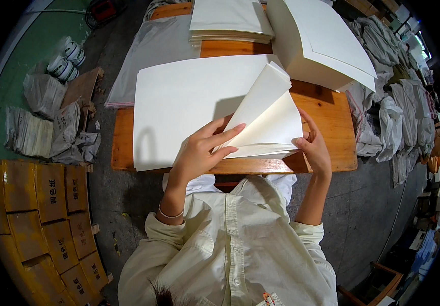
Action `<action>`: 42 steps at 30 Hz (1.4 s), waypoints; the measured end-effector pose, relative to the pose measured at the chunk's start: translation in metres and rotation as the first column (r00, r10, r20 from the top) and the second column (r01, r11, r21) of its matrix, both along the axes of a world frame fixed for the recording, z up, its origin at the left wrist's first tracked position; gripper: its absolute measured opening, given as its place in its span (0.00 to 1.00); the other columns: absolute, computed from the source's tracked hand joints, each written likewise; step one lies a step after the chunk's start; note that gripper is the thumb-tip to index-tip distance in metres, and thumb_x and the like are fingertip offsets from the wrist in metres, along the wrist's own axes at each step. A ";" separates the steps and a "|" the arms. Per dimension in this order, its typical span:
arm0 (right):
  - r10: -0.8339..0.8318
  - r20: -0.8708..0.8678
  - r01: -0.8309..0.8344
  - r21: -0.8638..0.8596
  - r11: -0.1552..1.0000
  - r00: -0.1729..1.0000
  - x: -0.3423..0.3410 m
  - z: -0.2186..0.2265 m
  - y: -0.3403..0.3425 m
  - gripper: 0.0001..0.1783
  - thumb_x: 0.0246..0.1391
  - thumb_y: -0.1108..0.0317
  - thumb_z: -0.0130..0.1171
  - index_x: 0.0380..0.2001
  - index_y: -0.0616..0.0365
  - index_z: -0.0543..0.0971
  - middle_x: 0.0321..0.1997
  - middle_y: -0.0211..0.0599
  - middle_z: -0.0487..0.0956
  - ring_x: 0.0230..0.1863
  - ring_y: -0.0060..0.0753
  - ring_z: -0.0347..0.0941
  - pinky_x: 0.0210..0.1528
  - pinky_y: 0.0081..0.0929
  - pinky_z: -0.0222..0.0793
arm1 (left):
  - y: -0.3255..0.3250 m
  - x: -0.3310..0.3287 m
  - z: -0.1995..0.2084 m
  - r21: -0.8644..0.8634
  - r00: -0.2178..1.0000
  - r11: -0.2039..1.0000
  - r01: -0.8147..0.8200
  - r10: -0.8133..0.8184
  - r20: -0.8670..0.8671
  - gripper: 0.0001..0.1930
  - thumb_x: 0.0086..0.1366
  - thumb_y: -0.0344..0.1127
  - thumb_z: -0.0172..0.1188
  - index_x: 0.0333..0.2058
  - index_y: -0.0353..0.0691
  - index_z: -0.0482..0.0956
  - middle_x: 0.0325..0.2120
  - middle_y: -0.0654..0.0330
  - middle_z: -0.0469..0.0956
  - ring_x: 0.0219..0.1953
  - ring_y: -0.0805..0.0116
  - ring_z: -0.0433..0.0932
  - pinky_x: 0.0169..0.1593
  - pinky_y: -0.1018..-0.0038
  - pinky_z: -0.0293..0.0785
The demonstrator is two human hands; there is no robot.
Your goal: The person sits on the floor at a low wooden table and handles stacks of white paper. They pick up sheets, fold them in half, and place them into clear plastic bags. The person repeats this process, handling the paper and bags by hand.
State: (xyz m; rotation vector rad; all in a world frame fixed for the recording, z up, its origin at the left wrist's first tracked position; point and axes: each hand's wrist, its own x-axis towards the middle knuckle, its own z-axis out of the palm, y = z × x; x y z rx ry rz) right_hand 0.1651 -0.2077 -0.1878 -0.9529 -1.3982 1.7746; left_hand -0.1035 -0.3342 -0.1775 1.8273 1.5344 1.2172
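Note:
Large white paper sheets lie on the wooden table in front of me, their right part curled up and folded back toward the left. My left hand presses on the curled paper, thumb and fingers apart on its left side. At the right edge of the curled sheets, my right hand pinches the paper corner between thumb and fingers. Several layers show along the near edge of the bend. Part of my left fingers is hidden behind the raised flap.
A stack of white paper stands at the table's far side, with clear plastic sleeves to its left. Bent large sheets rest at the far right. Cardboard boxes are piled at left; grey bags line the right.

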 end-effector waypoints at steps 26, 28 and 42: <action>-0.044 0.070 0.041 0.042 0.998 0.997 -0.003 -0.003 -0.002 0.41 0.45 0.75 0.69 0.62 0.62 0.63 0.34 0.35 0.82 0.33 0.19 0.76 0.36 0.15 0.72 | 0.000 0.003 -0.004 0.049 0.994 0.997 -0.052 0.057 -0.089 0.24 0.56 0.25 0.64 0.53 0.48 0.78 0.47 0.48 0.77 0.40 0.63 0.79 0.41 0.75 0.75; -0.050 0.043 0.050 0.008 0.999 0.998 -0.005 -0.002 -0.003 0.32 0.46 0.74 0.68 0.55 0.63 0.69 0.34 0.34 0.81 0.33 0.18 0.76 0.37 0.16 0.72 | -0.001 0.002 -0.003 0.027 0.993 0.998 -0.057 0.059 -0.101 0.24 0.55 0.26 0.64 0.53 0.48 0.78 0.47 0.48 0.77 0.40 0.63 0.79 0.41 0.75 0.75; 0.013 0.081 -0.014 0.017 1.000 0.997 0.006 -0.013 0.001 0.09 0.52 0.65 0.66 0.28 0.58 0.78 0.26 0.25 0.78 0.27 0.12 0.69 0.32 0.14 0.65 | 0.001 0.003 -0.008 0.110 0.994 0.993 -0.033 0.044 -0.101 0.27 0.53 0.28 0.68 0.53 0.51 0.78 0.48 0.48 0.77 0.42 0.61 0.79 0.41 0.73 0.76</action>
